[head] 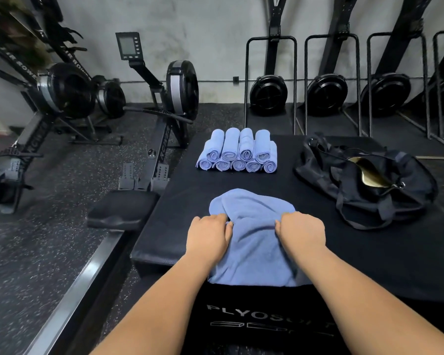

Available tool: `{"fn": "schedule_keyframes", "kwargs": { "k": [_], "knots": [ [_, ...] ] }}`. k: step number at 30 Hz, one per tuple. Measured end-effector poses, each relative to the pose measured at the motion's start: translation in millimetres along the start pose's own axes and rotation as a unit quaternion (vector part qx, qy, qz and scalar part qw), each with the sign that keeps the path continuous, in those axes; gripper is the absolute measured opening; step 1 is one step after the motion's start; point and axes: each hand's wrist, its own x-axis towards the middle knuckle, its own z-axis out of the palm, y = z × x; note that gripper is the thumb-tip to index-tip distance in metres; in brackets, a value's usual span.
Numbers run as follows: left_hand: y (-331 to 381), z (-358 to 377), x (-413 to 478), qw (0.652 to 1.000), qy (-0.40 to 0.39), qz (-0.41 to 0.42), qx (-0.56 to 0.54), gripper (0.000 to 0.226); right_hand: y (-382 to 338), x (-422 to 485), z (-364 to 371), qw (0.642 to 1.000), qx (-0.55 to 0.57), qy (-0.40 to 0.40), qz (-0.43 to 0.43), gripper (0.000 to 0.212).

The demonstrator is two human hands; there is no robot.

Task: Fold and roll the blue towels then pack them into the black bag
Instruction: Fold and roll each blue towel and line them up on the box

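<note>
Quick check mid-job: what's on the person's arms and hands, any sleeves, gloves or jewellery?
Nothing worn shows. The left hand and right hand are ungloved, no rings or watch visible; the left forearm and right forearm are bare, no sleeve in frame.

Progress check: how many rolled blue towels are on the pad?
9 rolled towels, stacked at the far edge of the black pad: 5 in the bottom row, 4 on top. Others may hide behind.
</note>
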Motion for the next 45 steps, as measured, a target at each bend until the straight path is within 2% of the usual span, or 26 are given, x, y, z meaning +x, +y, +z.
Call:
{"fn": "schedule_keyframes", "kwargs": {
  "k": [1,2,4,5,7,10,13,16,19,21,24,28,33,37,38,40,42,43,45],
  "knots": [
    [-1.2,2.6,3.4,1.000,0.010,0.005,-0.008,0.031,1.7,3.1,6.5,0.999,0.023,0.023,-0.012,0.021],
    [-2.6,5.4,6.3,0.999,0.021,0.014,-0.022,0.027,3.9,7.3,15.9,0.997,0.063,0.033,-0.040,0.030],
    [-5.2,11.7,11.6,0.997,0.009,0.035,-0.062,0.028,9.0,12.5,24.4,0.978,0.175,-0.034,-0.105,0.057],
    [-6.0,13.7,14.3,0.996,-0.023,0.041,-0.075,0.033,10.4,13.8,25.1,0.970,0.207,-0.075,-0.105,0.065],
    [-7.1,16.7,17.9,0.994,-0.082,0.038,-0.068,0.043,15.6,15.0,27.3,0.973,0.201,-0.098,-0.060,0.070],
    [-6.9,14.7,27.4,0.994,-0.109,0.017,-0.029,0.062,15.6,18.7,25.6,0.982,0.154,-0.106,0.036,0.074],
    [-2.4,11.6,40.1,0.990,-0.144,0.001,-0.001,0.067,11.5,24.0,21.7,0.989,0.106,-0.097,0.041,0.069],
    [3.6,14.2,51.3,0.985,-0.171,-0.009,-0.002,0.068,17.7,28.9,21.7,0.994,0.089,-0.054,-0.032,0.055],
    [5.3,17.7,60.4,0.984,-0.176,-0.024,-0.021,0.071,31.6,33.6,21.4,0.987,0.132,-0.022,-0.086,0.040],
    [4.8,20.0,66.2,0.984,-0.173,-0.034,-0.029,0.073,38.5,37.9,23.7,0.982,0.175,0.000,-0.071,0.033],
    [6.7,23.8,73.8,0.982,-0.181,-0.038,-0.042,0.079,44.0,47.2,30.6,0.976,0.215,0.028,-0.032,0.033],
    [4.1,25.9,79.0,0.978,-0.201,-0.025,-0.044,0.089,41.3,67.9,32.6,0.968,0.250,-0.003,-0.004,0.039],
    [-7.5,25.6,90.3,0.975,-0.216,0.003,-0.053,0.095,35.6,93.4,33.0,0.976,0.205,-0.035,0.067,0.047],
    [-12.9,35.8,93.2,0.975,-0.209,0.008,-0.081,0.098,31.0,104.4,39.0,0.977,0.197,-0.040,0.075,0.021],
    [-13.7,40.4,90.2,0.976,-0.199,0.009,-0.085,0.097,30.1,107.1,38.3,0.976,0.205,-0.020,0.068,0.013],
    [-14.5,47.9,81.8,0.984,-0.154,0.010,-0.093,0.096,29.8,110.8,32.4,0.966,0.238,0.078,0.068,0.003],
    [-14.6,51.6,76.5,0.989,-0.101,0.011,-0.106,0.091,31.0,114.0,28.2,0.946,0.233,0.199,0.107,0.007],
    [-14.2,52.5,75.8,0.989,-0.082,0.008,-0.120,0.087,32.0,114.7,30.5,0.941,0.216,0.226,0.129,0.011],
    [-13.7,52.3,74.7,0.987,-0.071,0.002,-0.144,0.081,34.6,113.7,41.5,0.956,0.174,0.194,0.132,0.018]
  ]
}}
